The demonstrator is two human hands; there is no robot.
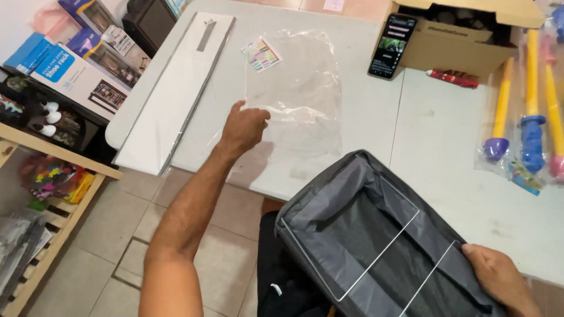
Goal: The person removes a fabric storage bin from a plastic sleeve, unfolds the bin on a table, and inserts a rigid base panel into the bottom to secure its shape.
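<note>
While our left hand (pixel 244 126) reached out over the white table (pixel 446 147), its fingers were curled narrow and pinching the near edge of the clear plastic bag (pixel 299 88), which lay flat there. Pinching at the edge made sense to us: thin film, nothing else to grab.

Our right hand (pixel 499 276) gripped the near rim of the grey fabric bin (pixel 364 235), fingers wrapped over the cloth, thumb on top. The bin sat tipped, half on the table edge and half over our lap, mouth up toward us. The thin white wire frame (pixel 376 258) showed inside, so the hold likely kept it from sliding off.

Around it:
- a small colourful card (pixel 262 55) sat at the bag's far left corner, whether on or under the film we couldn't tell
- a long flat white panel in wrap (pixel 176 88) lay left of the bag, just beside it
- a phone (pixel 392 46) leaned against a cardboard box (pixel 458 41) at the far side
- bagged yellow and blue toy sticks (pixel 529 117) lay on the right, well apart from the bin
- a small red packet (pixel 452 77) lay near the box

In the way: nothing lay between the left hand and the bag. The bin blocked the near table edge.
</note>
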